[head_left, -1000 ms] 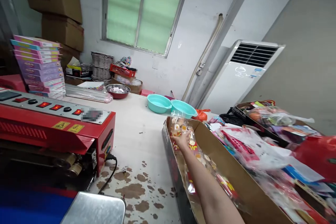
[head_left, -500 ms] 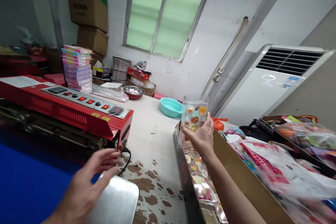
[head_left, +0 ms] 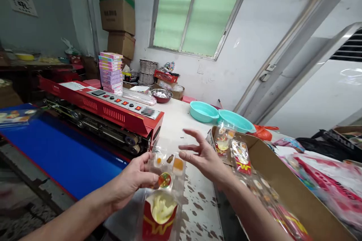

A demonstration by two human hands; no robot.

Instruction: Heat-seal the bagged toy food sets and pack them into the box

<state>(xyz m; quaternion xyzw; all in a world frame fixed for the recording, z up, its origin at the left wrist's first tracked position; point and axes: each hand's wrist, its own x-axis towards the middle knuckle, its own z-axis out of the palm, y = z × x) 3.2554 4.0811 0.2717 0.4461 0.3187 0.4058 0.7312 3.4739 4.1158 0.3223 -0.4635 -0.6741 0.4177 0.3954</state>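
Observation:
My left hand (head_left: 138, 175) grips the upper left edge of a clear plastic pack (head_left: 161, 211) with toy fries in a red carton and small toy food pieces. It hangs above the metal plate at the near end of the blue belt (head_left: 73, 158). My right hand (head_left: 202, 156) holds nothing; its fingers are spread just right of the pack's top, close to the open cardboard box (head_left: 294, 180). Inside that box lie several similar packs (head_left: 241, 156). Beside my left forearm stands a red sealing machine (head_left: 113, 109) with buttons on top.
Two turquoise basins (head_left: 203, 111) sit on the white table (head_left: 177, 113) near the wall. A stack of pastel boxes (head_left: 111, 73) stands behind the machine. More packs (head_left: 17, 117) lie on the far left of the belt. Plastic-bagged goods (head_left: 330, 177) fill the right side.
A pack was in my right hand over the box; now my left hand holds a pack and my right hand is free. The view has swung to the right-hand side less, showing more belt.

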